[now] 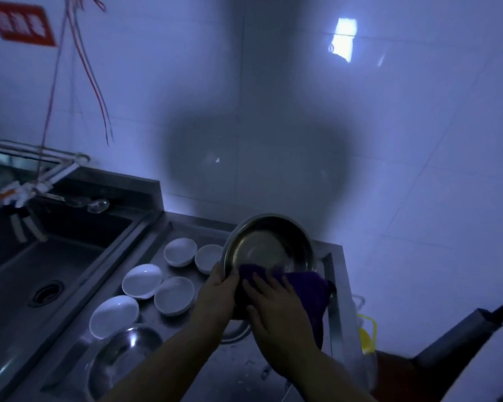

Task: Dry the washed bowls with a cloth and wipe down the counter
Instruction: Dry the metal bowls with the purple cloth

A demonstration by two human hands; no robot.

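The steel bowl was held up off the table, tilted so its hollow faced the camera, above the right end of the drainboard. The left hand gripped its lower left rim, fingers curled round the edge. The right hand lay with fingers spread flat on the purple cloth, pressing it against the bowl's lower rim; the rest of the cloth hung down to the right.

The bowl looked thin, stiff and light, easy to carry in one hand, but probably slick while wet, so the rim seemed the sound place to hold it. The cloth was soft and limp and would follow the curve under a flat palm.

Five white bowls stood on the table to the left, close together, some touching. These looked like ceramic: heavier for their size, breakable, and best lifted with a thumb over the rim. A second steel bowl sat nearer the camera, and part of another showed under the forearms.

The table was stainless steel with a raised edge, with wet-looking specks near the front. A deep sink with a drain joined it on the left. Pale tiled walls met in a corner behind, the light was dim and bluish, and a red sign hung at the upper left.
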